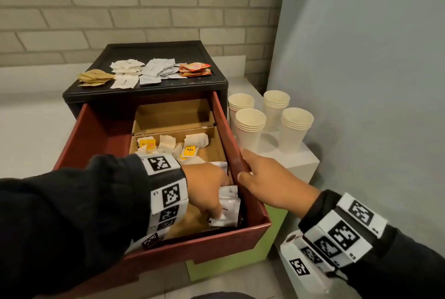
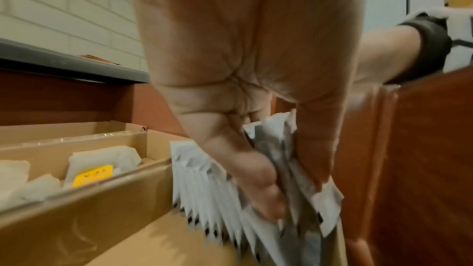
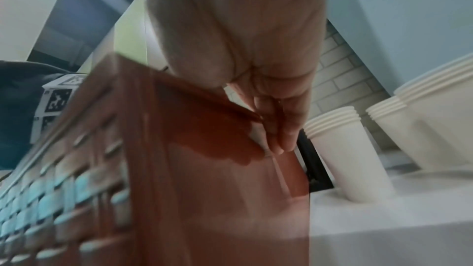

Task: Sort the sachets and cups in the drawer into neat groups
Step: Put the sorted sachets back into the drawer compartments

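Observation:
The red drawer (image 1: pixel 96 134) stands pulled out of a black cabinet (image 1: pixel 144 96). My left hand (image 1: pixel 216 212) reaches into its front right corner and grips a bundle of white sachets (image 1: pixel 228 204). In the left wrist view the thumb and fingers of the left hand (image 2: pixel 289 195) pinch that bundle (image 2: pixel 327 205) beside a row of upright white sachets (image 2: pixel 204 185). My right hand (image 1: pixel 243 166) holds the drawer's right wall (image 1: pixel 226 125), thumb over the rim, fingers (image 3: pixel 281 135) along the outside. Tea bags (image 1: pixel 190 150) lie in a cardboard box (image 1: pixel 168 113). White paper cups (image 1: pixel 250 125) stand stacked outside.
Sorted piles lie on the cabinet top: brown sachets (image 1: pixel 95 77), white sachets (image 1: pixel 126 71), grey-white sachets (image 1: pixel 156 71), orange sachets (image 1: pixel 195 69). The cup stacks stand on a white block (image 1: pixel 301 163) right of the drawer. A brick wall (image 1: pixel 120 9) is behind.

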Tool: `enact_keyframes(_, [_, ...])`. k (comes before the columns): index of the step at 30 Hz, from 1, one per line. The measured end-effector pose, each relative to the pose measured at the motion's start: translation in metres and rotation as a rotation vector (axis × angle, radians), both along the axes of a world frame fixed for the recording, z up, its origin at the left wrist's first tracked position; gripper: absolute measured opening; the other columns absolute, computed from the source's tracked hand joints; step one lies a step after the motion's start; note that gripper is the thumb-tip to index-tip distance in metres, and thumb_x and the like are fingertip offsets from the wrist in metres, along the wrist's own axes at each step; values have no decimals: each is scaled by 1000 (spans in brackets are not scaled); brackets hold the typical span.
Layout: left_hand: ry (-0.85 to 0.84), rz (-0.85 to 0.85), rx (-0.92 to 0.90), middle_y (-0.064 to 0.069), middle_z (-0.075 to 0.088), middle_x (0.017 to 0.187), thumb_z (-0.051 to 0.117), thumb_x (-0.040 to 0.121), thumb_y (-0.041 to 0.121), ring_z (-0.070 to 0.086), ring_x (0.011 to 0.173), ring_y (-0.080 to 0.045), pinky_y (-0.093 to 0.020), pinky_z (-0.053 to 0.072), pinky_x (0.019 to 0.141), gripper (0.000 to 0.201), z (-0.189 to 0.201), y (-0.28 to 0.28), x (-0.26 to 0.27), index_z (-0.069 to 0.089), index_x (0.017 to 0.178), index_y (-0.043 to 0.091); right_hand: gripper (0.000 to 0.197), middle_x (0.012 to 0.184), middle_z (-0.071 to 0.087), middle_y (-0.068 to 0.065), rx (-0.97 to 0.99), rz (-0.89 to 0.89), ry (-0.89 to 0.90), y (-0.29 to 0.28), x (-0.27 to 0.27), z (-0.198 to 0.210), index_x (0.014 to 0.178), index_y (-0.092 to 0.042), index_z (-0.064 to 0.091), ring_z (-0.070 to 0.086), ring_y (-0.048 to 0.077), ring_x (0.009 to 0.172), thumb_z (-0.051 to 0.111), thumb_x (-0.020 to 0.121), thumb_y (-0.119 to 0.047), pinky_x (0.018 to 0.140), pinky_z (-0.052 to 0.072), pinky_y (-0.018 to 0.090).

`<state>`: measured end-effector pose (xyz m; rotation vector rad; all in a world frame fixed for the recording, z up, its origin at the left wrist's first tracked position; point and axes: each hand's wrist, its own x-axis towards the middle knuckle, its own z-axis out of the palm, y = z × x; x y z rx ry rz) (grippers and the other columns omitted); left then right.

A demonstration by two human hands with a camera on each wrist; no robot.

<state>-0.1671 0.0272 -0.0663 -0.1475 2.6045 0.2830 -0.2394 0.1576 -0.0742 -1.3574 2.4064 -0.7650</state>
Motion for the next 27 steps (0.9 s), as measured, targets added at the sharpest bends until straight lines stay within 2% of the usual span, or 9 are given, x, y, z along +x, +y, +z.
enact_keyframes(4, [1,-51,-154,-4,57,87,66,81,35,54,81,-20,-30,44,67,35,-14,5,0,59,104,10,45,106,62,12,-41,4,-56,0,0,-7,133,-17,37,54,25,88,44,89,-9,75,43,29])
enact_keyframes(8, [26,-80,-269,-3,51,79,58,85,36,49,74,-19,-28,39,63,24,-19,6,2,52,91,13,43,93,59,6,-80,8,-90,0,0,-11,131,-18,37,50,18,74,42,89,-7,66,36,26])
enact_keyframes(10, [44,-102,-329,-1,49,79,55,86,36,49,75,-19,-28,39,63,27,-20,8,3,56,99,12,39,85,56,4,-97,-6,-122,0,1,-14,127,-16,40,47,15,68,40,90,-5,62,34,26])
enact_keyframes(12, [59,-122,-360,-2,51,86,53,88,35,51,80,-20,-28,38,64,31,-21,11,3,54,109,12,40,92,59,7,-114,-12,-154,0,2,-15,128,-17,40,50,17,71,39,89,-4,65,38,27])
enact_keyframes(15, [33,-124,-271,-9,60,111,58,88,31,57,100,-25,-28,39,72,43,-26,13,2,44,124,11,45,101,61,5,-137,-14,-186,1,3,-16,131,-21,39,54,18,80,39,89,-4,70,40,24])
enact_keyframes(17, [24,-96,-204,-10,59,117,64,85,30,56,105,-25,-27,40,75,53,-27,13,3,40,128,11,46,99,60,2,-144,-13,-198,1,2,-16,132,-22,39,53,14,77,39,90,-4,69,39,23])
enact_keyframes(20, [51,-35,-124,-2,59,107,73,76,37,56,92,-17,-23,40,69,62,-22,6,3,40,124,15,47,94,58,-3,-162,-14,-215,1,1,-18,132,-24,40,51,4,70,39,90,-4,64,39,15])
enact_keyframes(23, [30,87,4,9,54,79,81,65,44,50,69,-7,-21,38,57,64,-11,-9,3,41,109,21,44,91,60,-2,-160,-28,-240,2,1,-21,130,-25,42,53,10,74,39,91,-6,66,41,18])
enact_keyframes(27, [-7,216,132,-1,65,75,83,61,44,55,61,-11,-22,40,56,50,-1,-31,6,47,84,19,41,81,54,-11,-150,-27,-245,3,1,-20,128,-25,44,48,2,70,38,91,-7,60,36,7])
